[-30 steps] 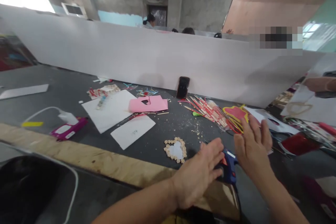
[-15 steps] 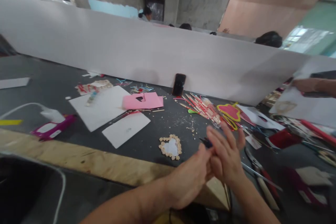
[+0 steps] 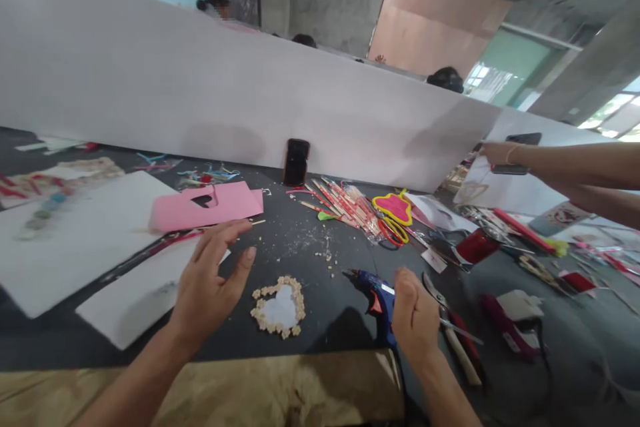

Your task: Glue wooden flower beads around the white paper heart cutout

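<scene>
My left hand [image 3: 213, 280] hangs over the inner end of a white card [image 3: 130, 303], thumb and fingers apart, holding nothing. To its right lies a heart-shaped piece [image 3: 284, 310]: a whitish middle edged with small beige bits. My right hand [image 3: 414, 313] is curled closed beside a blue hot glue gun [image 3: 377, 290] with an orange trigger. What its fingers hold, if anything, is hidden. Whether that hand touches the glue gun I cannot tell. Pliers [image 3: 457, 340] lie just right of it.
A phone [image 3: 297, 161] leans on the white partition [image 3: 225, 93]. Pink paper with a heart cutout [image 3: 215, 205] lies at left, red-and-white sticks [image 3: 345, 207] and scissors [image 3: 393, 232] at centre right. Another person's arm [image 3: 565, 163] reaches in with a phone. A purple device [image 3: 507, 327] lies at right.
My hands were together at centre right; now they are apart, the left moved left and opened, the right curled by the glue gun. The view has turned right.
</scene>
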A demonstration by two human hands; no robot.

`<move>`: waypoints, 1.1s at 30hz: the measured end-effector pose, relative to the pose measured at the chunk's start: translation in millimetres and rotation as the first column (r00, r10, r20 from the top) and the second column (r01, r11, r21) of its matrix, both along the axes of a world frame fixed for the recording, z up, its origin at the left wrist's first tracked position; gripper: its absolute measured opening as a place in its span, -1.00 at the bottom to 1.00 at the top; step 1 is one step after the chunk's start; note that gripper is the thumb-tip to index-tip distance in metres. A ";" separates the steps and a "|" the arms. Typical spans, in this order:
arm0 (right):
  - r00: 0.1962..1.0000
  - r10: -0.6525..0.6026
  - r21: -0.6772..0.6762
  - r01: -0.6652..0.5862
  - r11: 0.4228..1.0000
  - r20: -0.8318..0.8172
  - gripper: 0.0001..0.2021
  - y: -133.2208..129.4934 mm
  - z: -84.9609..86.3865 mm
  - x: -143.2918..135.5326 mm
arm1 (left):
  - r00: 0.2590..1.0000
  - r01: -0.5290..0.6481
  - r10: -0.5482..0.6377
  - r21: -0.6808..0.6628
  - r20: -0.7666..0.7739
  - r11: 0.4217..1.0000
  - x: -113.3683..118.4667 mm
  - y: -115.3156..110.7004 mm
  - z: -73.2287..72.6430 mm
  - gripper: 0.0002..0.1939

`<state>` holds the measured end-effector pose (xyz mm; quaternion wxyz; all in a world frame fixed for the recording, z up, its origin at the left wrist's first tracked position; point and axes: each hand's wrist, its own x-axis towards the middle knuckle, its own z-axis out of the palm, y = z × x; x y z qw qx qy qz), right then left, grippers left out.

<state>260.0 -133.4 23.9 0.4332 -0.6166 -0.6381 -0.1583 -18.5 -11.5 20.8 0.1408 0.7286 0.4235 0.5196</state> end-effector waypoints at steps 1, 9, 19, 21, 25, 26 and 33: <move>1.000 -0.003 -0.004 0.003 1.000 -0.021 -0.72 4.5 -2.3 -0.3 | 0.998 -0.031 0.036 0.091 -0.050 0.995 0.0 6.8 -1.4 -0.69; 0.993 0.016 0.014 -0.015 1.000 -0.113 -0.80 22.7 -30.2 3.4 | 0.983 -0.095 0.122 0.188 -0.137 0.977 -3.5 24.7 -32.4 -0.70; 0.959 0.009 -0.010 -0.012 1.000 -0.282 -0.81 23.5 -34.5 4.3 | 0.986 -0.087 0.084 -0.011 -0.147 0.996 -2.8 18.7 -34.6 -0.78; 0.956 0.015 -0.011 -0.019 1.000 -0.294 -0.80 23.2 -35.3 6.7 | 0.985 -0.088 0.086 -0.009 -0.150 0.996 -2.7 18.4 -34.7 -0.80; 0.949 0.016 -0.021 -0.024 1.000 -0.315 -0.80 21.7 -36.8 9.1 | 0.984 -0.093 0.094 0.012 -0.149 0.996 -2.1 18.6 -36.2 -0.83; 0.948 0.017 -0.022 -0.025 0.999 -0.317 -0.80 21.5 -37.1 9.2 | 0.984 -0.095 0.095 0.008 -0.151 0.995 -1.9 18.8 -36.8 -0.83; 0.950 0.035 -0.032 -0.047 0.998 -0.310 -0.81 22.5 -37.9 8.8 | 0.985 -0.100 0.099 0.003 -0.143 0.995 -1.0 18.6 -36.5 -0.82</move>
